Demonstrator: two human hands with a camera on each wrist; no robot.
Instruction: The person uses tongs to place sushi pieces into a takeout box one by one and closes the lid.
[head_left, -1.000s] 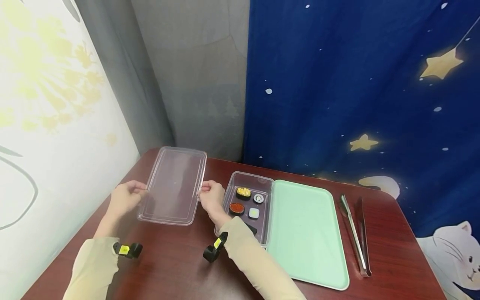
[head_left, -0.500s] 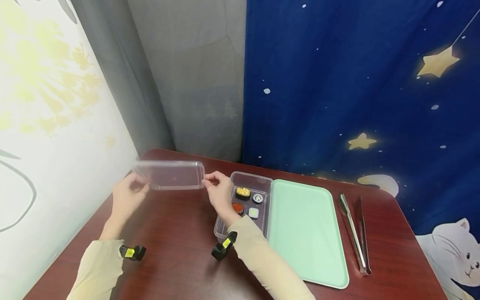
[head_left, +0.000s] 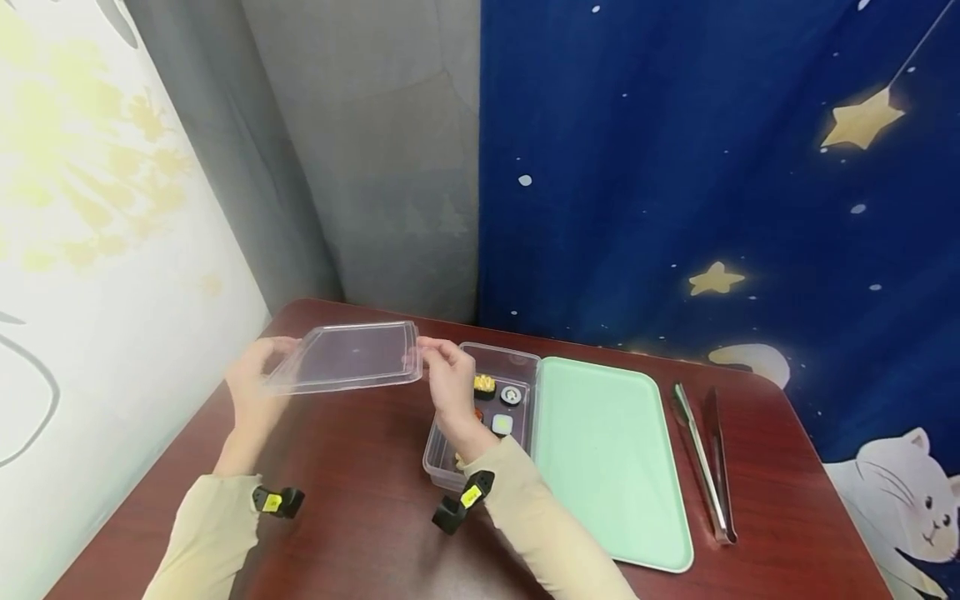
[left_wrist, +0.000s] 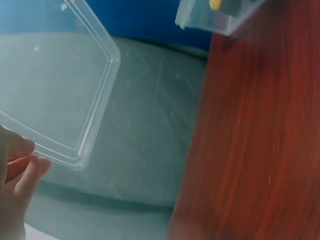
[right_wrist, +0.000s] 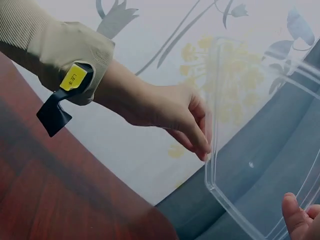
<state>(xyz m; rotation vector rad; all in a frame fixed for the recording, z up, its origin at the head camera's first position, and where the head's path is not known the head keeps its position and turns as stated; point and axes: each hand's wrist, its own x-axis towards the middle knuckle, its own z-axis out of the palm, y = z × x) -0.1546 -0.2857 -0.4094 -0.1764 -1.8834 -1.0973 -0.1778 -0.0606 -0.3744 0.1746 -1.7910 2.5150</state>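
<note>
A clear plastic lid (head_left: 352, 354) is held up above the left part of the table, tilted in the head view. My left hand (head_left: 255, 375) pinches its left edge; the left wrist view shows thumb and fingers (left_wrist: 30, 167) at the rim near a rounded corner. On the opposite edge, my right hand (head_left: 452, 379) pinches the rim between thumb and fingers. Just beyond the right hand stands a clear plastic box (head_left: 438, 467) holding several sushi pieces, among them a yellow-topped one (head_left: 484, 384) and a round roll (head_left: 511, 395). The right hand and forearm hide part of the box.
A pale green tray (head_left: 607, 458) lies against the right side of the box. Right of it, metal tongs (head_left: 708, 475) rest on the dark red wooden table (head_left: 352, 517). Curtains (head_left: 375, 167) hang behind the table, and a pale printed wall (head_left: 112, 292) rises at the left.
The lid has turned from facing the camera to a flatter tilt, dipping nearly edge-on midway. Both hands keep their pinch and have moved slightly to the right; the right hand has risen a little.
</note>
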